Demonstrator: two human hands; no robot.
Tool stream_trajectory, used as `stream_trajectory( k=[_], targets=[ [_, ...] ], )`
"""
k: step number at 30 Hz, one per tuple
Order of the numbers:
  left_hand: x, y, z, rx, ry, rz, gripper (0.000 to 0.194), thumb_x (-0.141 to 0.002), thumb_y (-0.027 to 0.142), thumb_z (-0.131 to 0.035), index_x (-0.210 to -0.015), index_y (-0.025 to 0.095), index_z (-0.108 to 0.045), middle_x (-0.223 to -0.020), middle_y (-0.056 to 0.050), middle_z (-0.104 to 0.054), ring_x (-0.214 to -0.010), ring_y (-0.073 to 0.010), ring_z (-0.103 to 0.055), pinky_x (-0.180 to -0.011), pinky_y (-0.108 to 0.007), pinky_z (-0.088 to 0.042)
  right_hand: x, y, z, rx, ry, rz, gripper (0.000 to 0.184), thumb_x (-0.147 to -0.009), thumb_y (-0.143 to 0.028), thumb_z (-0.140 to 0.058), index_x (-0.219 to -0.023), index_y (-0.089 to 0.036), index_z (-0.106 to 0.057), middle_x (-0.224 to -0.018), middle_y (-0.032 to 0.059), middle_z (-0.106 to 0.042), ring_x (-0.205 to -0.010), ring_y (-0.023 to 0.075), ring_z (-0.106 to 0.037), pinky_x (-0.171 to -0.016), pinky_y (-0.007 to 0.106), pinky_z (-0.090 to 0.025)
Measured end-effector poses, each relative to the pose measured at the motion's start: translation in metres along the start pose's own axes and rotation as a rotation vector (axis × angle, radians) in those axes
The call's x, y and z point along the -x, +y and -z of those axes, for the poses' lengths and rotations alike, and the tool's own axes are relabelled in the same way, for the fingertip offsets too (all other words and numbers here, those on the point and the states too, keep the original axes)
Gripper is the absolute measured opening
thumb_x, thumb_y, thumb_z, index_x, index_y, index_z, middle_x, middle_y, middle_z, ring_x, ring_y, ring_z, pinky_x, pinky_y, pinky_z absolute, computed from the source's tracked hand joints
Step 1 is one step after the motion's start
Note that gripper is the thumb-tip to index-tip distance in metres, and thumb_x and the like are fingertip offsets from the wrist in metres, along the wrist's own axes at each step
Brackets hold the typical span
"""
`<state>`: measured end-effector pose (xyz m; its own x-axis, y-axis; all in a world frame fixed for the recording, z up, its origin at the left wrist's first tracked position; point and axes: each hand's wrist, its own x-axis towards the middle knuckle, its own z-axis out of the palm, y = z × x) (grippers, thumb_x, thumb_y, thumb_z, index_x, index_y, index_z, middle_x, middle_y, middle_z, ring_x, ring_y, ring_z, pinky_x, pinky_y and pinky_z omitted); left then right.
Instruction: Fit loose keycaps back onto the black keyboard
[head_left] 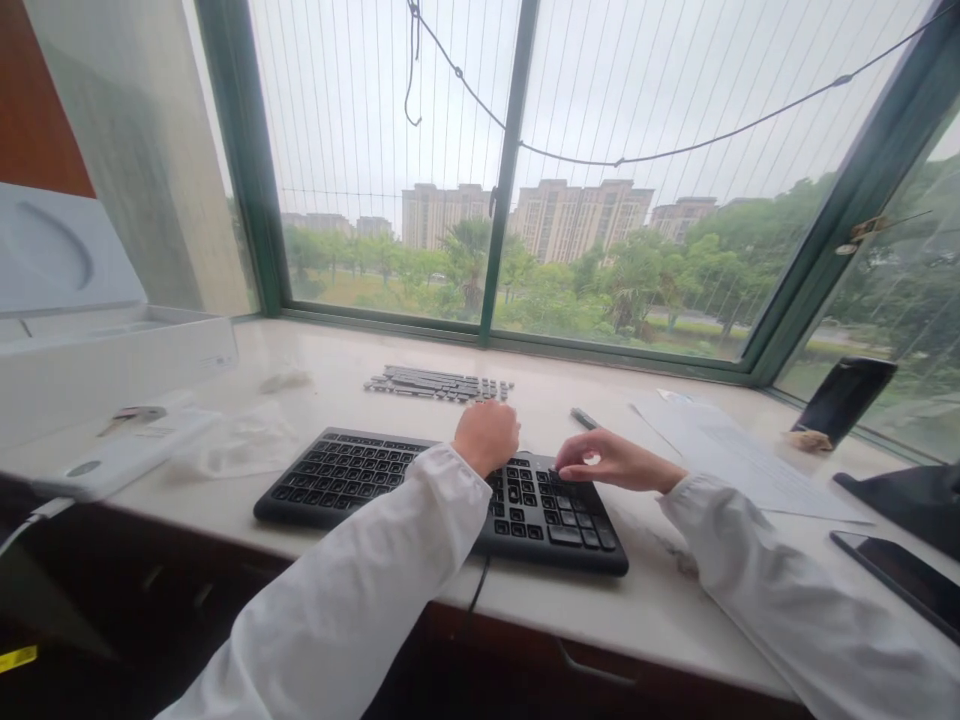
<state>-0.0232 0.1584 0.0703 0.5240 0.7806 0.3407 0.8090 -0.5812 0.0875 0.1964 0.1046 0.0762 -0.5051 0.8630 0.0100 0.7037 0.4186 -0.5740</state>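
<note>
A black keyboard [341,480] lies at the front of the white counter. Most of its sockets are bare, while several keycaps [564,536] sit on the number pad at its right end. Rows of loose dark keycaps [431,383] lie behind it. My left hand [486,436] is closed over the keyboard's back edge, close to these rows; its fingertips are hidden behind the knuckles. At the top of the number pad, my right hand [619,462] has thumb and fingertips curled together in a ring, touching the keyboard. Anything in its pinch is too small to make out.
Behind my right hand lie a dark pen-like stick [583,418] and paper sheets [720,450]. Two phones, one propped [844,400] and one flat [904,575], are at right. A white box [112,365], keys [131,416] and clear plastic [244,445] are at left.
</note>
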Motion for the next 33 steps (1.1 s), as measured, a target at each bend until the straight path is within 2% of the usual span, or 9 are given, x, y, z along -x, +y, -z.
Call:
stream_trajectory(
  k=[8, 13, 21, 33],
  targets=[
    [-0.001, 0.001, 0.000, 0.072, 0.046, -0.157, 0.035, -0.092, 0.035, -0.042, -0.083, 0.017, -0.070, -0.079, -0.009, -0.069, -0.077, -0.0221, -0.065, -0.072, -0.031, -0.047, 0.010, -0.011, 0.003, 0.019, -0.052, 0.041, 0.046, -0.079, -0.058, -0.060, -0.089, -0.015, -0.071, -0.072, 0.0031, -0.063, -0.067, 0.0131, -0.051, -0.063, 0.026, -0.040],
    [-0.003, -0.001, -0.005, 0.242, -0.072, -0.276, 0.029, -0.088, 0.037, -0.049, -0.086, 0.020, -0.073, -0.080, -0.004, -0.071, -0.074, -0.0173, -0.062, -0.071, -0.026, -0.044, 0.011, -0.012, -0.001, 0.052, -0.019, 0.072, 0.041, -0.080, -0.054, -0.060, -0.088, -0.015, -0.070, -0.067, 0.0013, -0.061, -0.064, 0.0117, -0.051, -0.062, 0.025, -0.041],
    [-0.005, -0.002, 0.000, 0.610, -0.330, -0.272, 0.034, -0.081, 0.046, -0.058, -0.086, 0.017, -0.075, -0.074, -0.001, -0.070, -0.069, -0.0124, -0.060, -0.061, -0.020, -0.039, 0.011, -0.013, -0.004, 0.076, -0.012, 0.075, 0.038, -0.080, -0.051, -0.062, -0.081, -0.014, -0.069, -0.066, 0.0020, -0.064, -0.061, 0.0114, -0.053, -0.060, 0.024, -0.042],
    [0.000, 0.003, -0.006, 0.694, -0.422, -0.259, 0.038, -0.072, 0.050, -0.067, -0.088, 0.017, -0.077, -0.077, -0.002, -0.072, -0.077, -0.0159, -0.063, -0.065, -0.021, -0.042, 0.011, -0.014, -0.005, 0.071, 0.004, 0.059, 0.043, -0.078, -0.057, -0.062, -0.082, -0.015, -0.071, -0.065, 0.0020, -0.064, -0.060, 0.0115, -0.053, -0.059, 0.024, -0.041]
  ],
)
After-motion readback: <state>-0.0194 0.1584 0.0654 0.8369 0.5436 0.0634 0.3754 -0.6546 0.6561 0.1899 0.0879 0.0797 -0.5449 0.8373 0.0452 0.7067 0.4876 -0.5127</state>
